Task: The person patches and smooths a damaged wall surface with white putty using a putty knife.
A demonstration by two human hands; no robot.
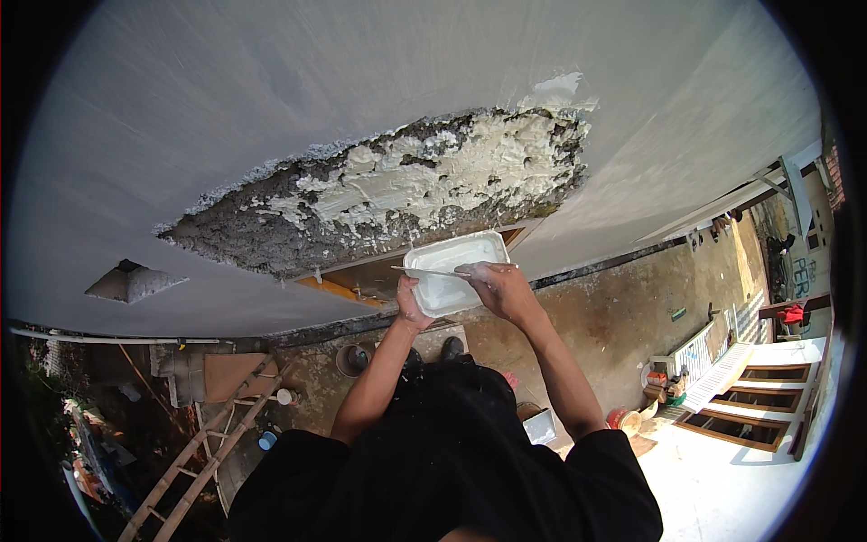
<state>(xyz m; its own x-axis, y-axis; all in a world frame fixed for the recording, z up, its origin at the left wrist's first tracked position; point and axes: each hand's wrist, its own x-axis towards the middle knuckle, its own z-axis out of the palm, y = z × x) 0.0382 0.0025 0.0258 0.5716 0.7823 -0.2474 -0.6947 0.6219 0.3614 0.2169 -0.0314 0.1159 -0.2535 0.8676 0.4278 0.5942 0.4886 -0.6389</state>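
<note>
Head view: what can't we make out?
Head view: grip end of the thin flat grey tool, hidden by the right hand.
Head view: most fingers of the left hand, hidden by the white rectangular plastic tray.
Head view: one end of the tan wooden ladder, cut off by the bottom edge.

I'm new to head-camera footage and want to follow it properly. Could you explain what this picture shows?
There is no machine here: these are a person's own bare hands. The picture comes from a wide, round-looking camera worn on the head and looking down, so straight edges bend near the rim. The left hand holds a white tray. The right hand grips a thin flat tool above it, seen nearly edge-on. Ahead is a grey wall with a rough patch, partly covered in uneven white paste. At lower left is a ladder.
</note>
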